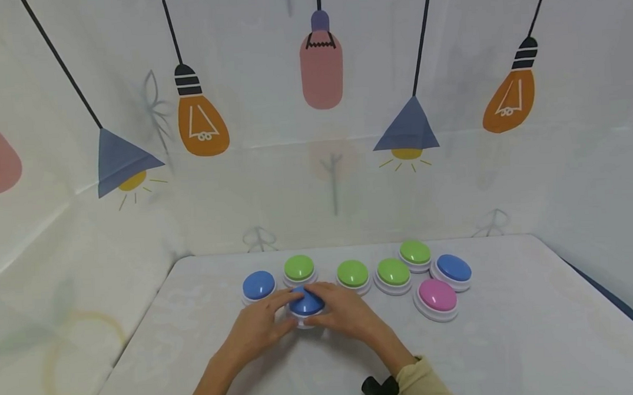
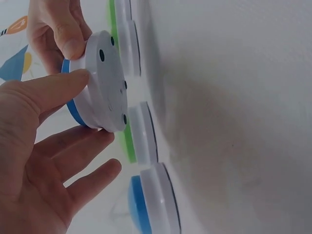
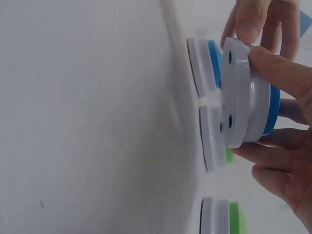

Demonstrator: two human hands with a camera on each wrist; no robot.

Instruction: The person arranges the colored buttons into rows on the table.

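Both hands hold one blue-topped push button (image 1: pixel 306 304) with a round white base, raised off the table. My left hand (image 1: pixel 255 328) grips its left side, thumb on the near edge and fingers round the far side. From the other side my right hand (image 1: pixel 348 311) grips it in the same way. Screw holes show in the white underside of the button (image 2: pixel 108 83) in the left wrist view; the right wrist view shows that underside (image 3: pixel 234 97) too. Behind the left hand stands another blue button (image 1: pixel 259 285), and a green button (image 1: pixel 299 269) is just beyond the held one.
Right of the hands stand green buttons (image 1: pixel 353 273), (image 1: pixel 393 272) and a farther green button (image 1: pixel 415 252). A blue button (image 1: pixel 454 268) and a pink button (image 1: pixel 437 295) are beside them. The white table (image 1: pixel 513 330) meets a printed cloth wall (image 1: pixel 273 187) at the back.
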